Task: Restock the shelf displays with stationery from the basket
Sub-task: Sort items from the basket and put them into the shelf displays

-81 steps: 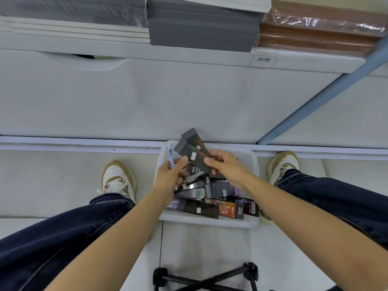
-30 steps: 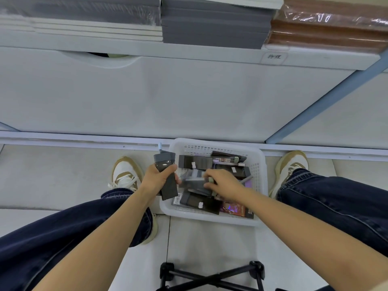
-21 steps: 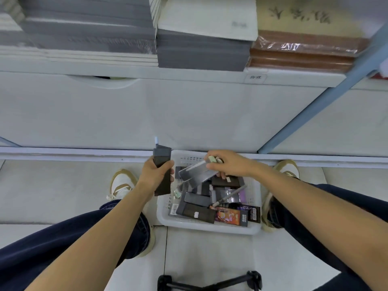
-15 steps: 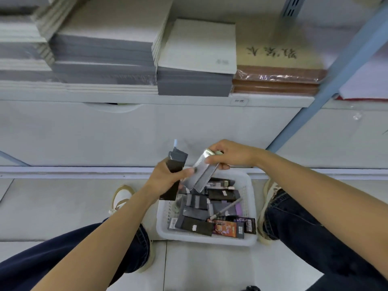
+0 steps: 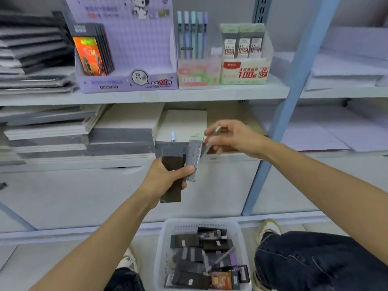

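Left hand (image 5: pixel 168 179): curled round a stack of dark packs (image 5: pixel 171 185), thumb clamping a grey pack (image 5: pixel 194 158) against it, before the lower shelf (image 5: pixel 84 162) front edge.
Right hand (image 5: pixel 235 137): fingertips pinch a slim pack (image 5: pixel 216 131) by its top, just beside the grey one.
Basket (image 5: pixel 201 222): on the floor (image 5: pixel 63 259), many packs left.
Doing it well: I'd free one pack, then seat it upright in the lead display (image 5: pixel 243 73) at the upper shelf (image 5: pixel 231 92) right end.

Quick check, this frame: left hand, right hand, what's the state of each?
Left hand: closed round a bundle of dark packs, holding them upright.
Right hand: fingers pinching a slim pack near its top end.
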Demonstrator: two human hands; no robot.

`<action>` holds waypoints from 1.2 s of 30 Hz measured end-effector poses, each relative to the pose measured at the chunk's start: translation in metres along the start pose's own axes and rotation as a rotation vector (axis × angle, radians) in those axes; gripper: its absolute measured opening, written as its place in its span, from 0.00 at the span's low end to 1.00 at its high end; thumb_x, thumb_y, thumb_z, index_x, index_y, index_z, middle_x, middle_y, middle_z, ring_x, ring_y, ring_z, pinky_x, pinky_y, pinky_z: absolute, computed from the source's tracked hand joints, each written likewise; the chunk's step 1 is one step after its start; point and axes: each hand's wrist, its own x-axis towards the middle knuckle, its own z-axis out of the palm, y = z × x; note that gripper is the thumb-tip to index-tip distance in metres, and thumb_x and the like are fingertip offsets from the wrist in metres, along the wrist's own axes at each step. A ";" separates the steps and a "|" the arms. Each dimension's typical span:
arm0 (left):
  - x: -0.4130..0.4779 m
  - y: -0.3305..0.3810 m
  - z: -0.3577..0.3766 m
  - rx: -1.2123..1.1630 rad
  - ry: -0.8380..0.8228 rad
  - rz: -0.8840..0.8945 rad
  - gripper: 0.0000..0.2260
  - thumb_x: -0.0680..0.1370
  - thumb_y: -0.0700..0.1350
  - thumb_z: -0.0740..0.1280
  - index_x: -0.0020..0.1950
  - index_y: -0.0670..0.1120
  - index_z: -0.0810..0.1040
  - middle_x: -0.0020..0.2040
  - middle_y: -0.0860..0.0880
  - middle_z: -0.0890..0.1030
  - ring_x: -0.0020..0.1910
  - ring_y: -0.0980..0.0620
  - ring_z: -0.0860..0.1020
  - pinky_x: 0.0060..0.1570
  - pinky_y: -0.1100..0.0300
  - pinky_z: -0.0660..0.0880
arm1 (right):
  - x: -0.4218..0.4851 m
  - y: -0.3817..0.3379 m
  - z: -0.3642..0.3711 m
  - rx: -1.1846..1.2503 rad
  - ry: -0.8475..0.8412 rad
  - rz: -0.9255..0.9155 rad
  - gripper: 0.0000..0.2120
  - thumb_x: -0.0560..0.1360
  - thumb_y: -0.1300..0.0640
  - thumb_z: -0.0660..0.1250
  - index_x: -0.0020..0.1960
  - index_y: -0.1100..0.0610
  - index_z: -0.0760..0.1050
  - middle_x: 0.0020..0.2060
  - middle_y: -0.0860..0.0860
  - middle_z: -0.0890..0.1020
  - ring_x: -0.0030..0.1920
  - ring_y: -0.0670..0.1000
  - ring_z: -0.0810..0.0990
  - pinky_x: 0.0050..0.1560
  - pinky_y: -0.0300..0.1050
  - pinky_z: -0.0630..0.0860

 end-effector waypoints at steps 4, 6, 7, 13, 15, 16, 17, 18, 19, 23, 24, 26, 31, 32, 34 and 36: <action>0.004 0.060 0.009 0.006 0.031 0.177 0.16 0.68 0.47 0.78 0.52 0.46 0.78 0.33 0.48 0.82 0.28 0.52 0.78 0.32 0.61 0.77 | -0.006 -0.070 -0.040 -0.095 0.308 -0.279 0.04 0.76 0.56 0.70 0.44 0.56 0.77 0.29 0.50 0.80 0.25 0.47 0.75 0.26 0.37 0.74; 0.009 0.086 0.013 -0.007 0.052 0.246 0.15 0.69 0.45 0.77 0.53 0.45 0.78 0.34 0.47 0.82 0.29 0.51 0.78 0.33 0.59 0.78 | -0.007 -0.102 -0.061 -0.086 0.434 -0.395 0.05 0.78 0.57 0.68 0.43 0.55 0.76 0.31 0.53 0.80 0.26 0.47 0.75 0.26 0.37 0.74; 0.013 0.097 0.014 -0.022 0.059 0.271 0.14 0.70 0.44 0.77 0.52 0.45 0.79 0.35 0.47 0.81 0.29 0.51 0.77 0.33 0.59 0.78 | -0.007 -0.116 -0.071 -0.088 0.479 -0.435 0.05 0.79 0.58 0.66 0.44 0.57 0.75 0.33 0.55 0.79 0.27 0.47 0.76 0.27 0.37 0.75; 0.032 0.140 0.015 -0.014 0.087 0.367 0.17 0.70 0.45 0.77 0.54 0.38 0.78 0.36 0.45 0.81 0.29 0.49 0.76 0.34 0.58 0.77 | 0.006 -0.167 -0.118 -0.300 0.662 -0.437 0.03 0.81 0.65 0.58 0.53 0.59 0.69 0.36 0.56 0.78 0.29 0.45 0.79 0.32 0.41 0.79; 0.038 0.147 0.017 -0.012 0.094 0.374 0.18 0.69 0.45 0.77 0.55 0.40 0.78 0.38 0.44 0.82 0.30 0.49 0.77 0.34 0.59 0.77 | 0.014 -0.171 -0.126 -0.426 0.696 -0.381 0.04 0.81 0.65 0.58 0.54 0.58 0.68 0.36 0.55 0.77 0.30 0.47 0.79 0.33 0.43 0.80; 0.040 0.150 0.019 -0.013 0.097 0.373 0.18 0.69 0.45 0.77 0.55 0.41 0.78 0.39 0.44 0.82 0.30 0.50 0.77 0.34 0.59 0.77 | 0.018 -0.171 -0.129 -0.467 0.700 -0.356 0.04 0.81 0.65 0.58 0.54 0.59 0.68 0.36 0.55 0.77 0.30 0.49 0.79 0.34 0.45 0.80; 0.043 0.153 0.021 -0.015 0.096 0.372 0.17 0.69 0.45 0.77 0.54 0.43 0.78 0.39 0.44 0.82 0.30 0.50 0.77 0.34 0.59 0.78 | 0.024 -0.170 -0.131 -0.498 0.696 -0.333 0.04 0.81 0.66 0.58 0.55 0.59 0.68 0.35 0.55 0.77 0.31 0.50 0.79 0.35 0.46 0.80; 0.046 0.155 0.022 -0.016 0.094 0.373 0.16 0.69 0.45 0.77 0.53 0.44 0.78 0.40 0.44 0.83 0.30 0.50 0.78 0.34 0.59 0.78 | 0.029 -0.168 -0.133 -0.528 0.685 -0.310 0.05 0.81 0.65 0.58 0.55 0.61 0.69 0.35 0.54 0.77 0.32 0.50 0.78 0.35 0.47 0.80; 0.049 0.157 0.023 -0.014 0.094 0.375 0.15 0.69 0.45 0.77 0.52 0.45 0.78 0.40 0.45 0.83 0.30 0.50 0.78 0.34 0.59 0.79 | 0.034 -0.166 -0.134 -0.559 0.667 -0.290 0.05 0.81 0.65 0.58 0.56 0.62 0.70 0.34 0.54 0.77 0.32 0.50 0.78 0.35 0.45 0.80; 0.059 0.163 0.022 -0.012 0.082 0.387 0.12 0.70 0.45 0.77 0.50 0.49 0.78 0.37 0.50 0.84 0.29 0.51 0.79 0.34 0.60 0.79 | 0.050 -0.160 -0.137 -0.669 0.616 -0.241 0.04 0.81 0.61 0.60 0.55 0.58 0.72 0.38 0.53 0.79 0.33 0.47 0.79 0.33 0.36 0.78; 0.061 0.163 0.022 -0.007 0.077 0.390 0.12 0.70 0.45 0.77 0.50 0.49 0.78 0.36 0.51 0.84 0.29 0.51 0.79 0.34 0.61 0.78 | 0.054 -0.159 -0.139 -0.681 0.610 -0.230 0.05 0.81 0.61 0.60 0.55 0.58 0.73 0.39 0.54 0.80 0.34 0.47 0.80 0.33 0.36 0.78; 0.063 0.163 0.022 0.009 0.075 0.382 0.13 0.70 0.47 0.77 0.51 0.50 0.77 0.38 0.51 0.84 0.30 0.52 0.79 0.34 0.61 0.78 | 0.060 -0.159 -0.141 -0.696 0.570 -0.190 0.07 0.81 0.60 0.60 0.57 0.58 0.74 0.42 0.56 0.81 0.36 0.49 0.81 0.34 0.37 0.79; 0.066 0.162 0.023 0.016 0.064 0.372 0.14 0.71 0.46 0.76 0.53 0.49 0.78 0.39 0.51 0.84 0.28 0.54 0.79 0.33 0.63 0.78 | 0.069 -0.156 -0.140 -0.692 0.527 -0.161 0.10 0.82 0.58 0.59 0.60 0.53 0.75 0.45 0.52 0.80 0.35 0.47 0.78 0.32 0.34 0.77; 0.066 0.161 0.023 0.016 0.062 0.371 0.13 0.71 0.46 0.76 0.53 0.49 0.78 0.39 0.50 0.84 0.28 0.54 0.79 0.33 0.63 0.78 | 0.071 -0.154 -0.138 -0.683 0.551 -0.180 0.10 0.81 0.58 0.60 0.60 0.52 0.74 0.45 0.51 0.79 0.34 0.46 0.78 0.31 0.35 0.76; 0.065 0.161 0.023 0.013 0.055 0.375 0.13 0.71 0.45 0.76 0.53 0.48 0.78 0.39 0.50 0.84 0.28 0.53 0.79 0.33 0.63 0.78 | 0.074 -0.146 -0.134 -0.678 0.588 -0.196 0.07 0.81 0.58 0.61 0.57 0.52 0.72 0.47 0.51 0.77 0.34 0.46 0.78 0.31 0.36 0.76; 0.064 0.160 0.023 0.016 0.046 0.383 0.12 0.71 0.45 0.76 0.52 0.47 0.78 0.38 0.50 0.84 0.28 0.53 0.79 0.33 0.62 0.78 | 0.076 -0.139 -0.130 -0.721 0.613 -0.173 0.06 0.80 0.59 0.63 0.56 0.55 0.73 0.52 0.53 0.77 0.37 0.47 0.79 0.33 0.36 0.76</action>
